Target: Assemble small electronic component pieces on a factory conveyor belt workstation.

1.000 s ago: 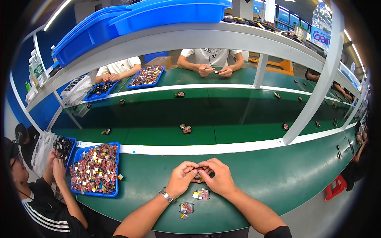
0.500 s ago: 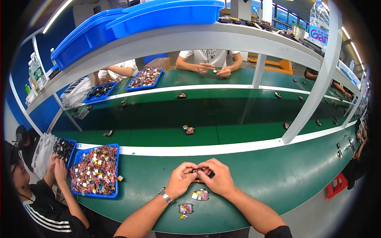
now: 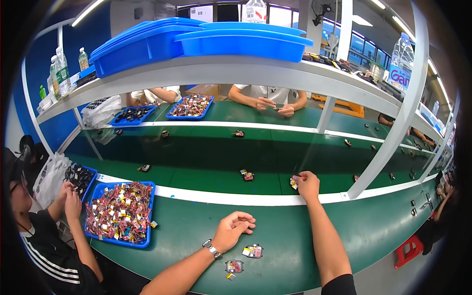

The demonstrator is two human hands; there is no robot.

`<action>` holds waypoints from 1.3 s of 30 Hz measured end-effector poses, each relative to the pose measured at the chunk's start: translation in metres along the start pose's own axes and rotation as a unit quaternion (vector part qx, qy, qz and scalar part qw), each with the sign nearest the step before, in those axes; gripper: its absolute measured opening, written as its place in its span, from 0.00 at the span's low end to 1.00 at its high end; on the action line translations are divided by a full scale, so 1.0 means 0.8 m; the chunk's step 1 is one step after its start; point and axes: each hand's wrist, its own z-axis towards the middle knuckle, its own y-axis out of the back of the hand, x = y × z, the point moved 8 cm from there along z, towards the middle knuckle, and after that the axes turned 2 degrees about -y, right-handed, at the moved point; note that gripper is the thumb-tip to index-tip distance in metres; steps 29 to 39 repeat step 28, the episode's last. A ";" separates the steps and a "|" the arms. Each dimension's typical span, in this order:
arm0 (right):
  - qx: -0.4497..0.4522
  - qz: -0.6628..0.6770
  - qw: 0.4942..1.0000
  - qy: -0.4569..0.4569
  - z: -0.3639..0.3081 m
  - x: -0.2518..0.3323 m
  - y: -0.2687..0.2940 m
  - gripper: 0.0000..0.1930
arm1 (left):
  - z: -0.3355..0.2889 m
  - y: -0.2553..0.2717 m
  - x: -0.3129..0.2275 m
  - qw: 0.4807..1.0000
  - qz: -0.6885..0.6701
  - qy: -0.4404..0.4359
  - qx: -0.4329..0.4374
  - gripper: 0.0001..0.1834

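Observation:
My right hand [image 3: 308, 186] is stretched across the white rail, over the dark green middle strip. Its fingers close on a small electronic assembly [image 3: 294, 182] with pink and yellow-white parts, at or just above the strip. My left hand [image 3: 234, 229] hovers over the near green tabletop, fingers loosely bent and slightly apart, with nothing in them. Just below it lies a dark-framed case with electronics inside [image 3: 252, 250]. A second such case [image 3: 234, 266] sits closer to me, with a small yellow-and-silver piece [image 3: 231, 277] at its lower edge.
A blue tray [image 3: 152, 216] heaped with wired pink boards stands at left, beside a co-worker's hands [image 3: 70, 199]. Another assembly [image 3: 247, 175] lies on the strip. The white rail [image 3: 221, 197] and a slanted post [image 3: 383, 132] border my reach. Blue bins [image 3: 241, 42] sit on the shelf.
My hands have parted. The right one has moved forward over the rail to the strip with the assembly; the left stays near the table and has let go. The view has shifted.

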 end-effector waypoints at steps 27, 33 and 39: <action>0.378 0.150 0.869 0.281 -0.212 0.158 0.026 0.36 | -0.006 -0.022 0.007 0.971 -0.062 0.161 0.168 0.26; 0.384 0.156 0.865 0.282 -0.216 0.160 0.020 0.36 | -0.008 -0.012 0.012 0.974 -0.045 0.168 0.144 0.27; 0.384 0.156 0.865 0.282 -0.216 0.160 0.020 0.36 | -0.008 -0.012 0.012 0.974 -0.045 0.168 0.144 0.27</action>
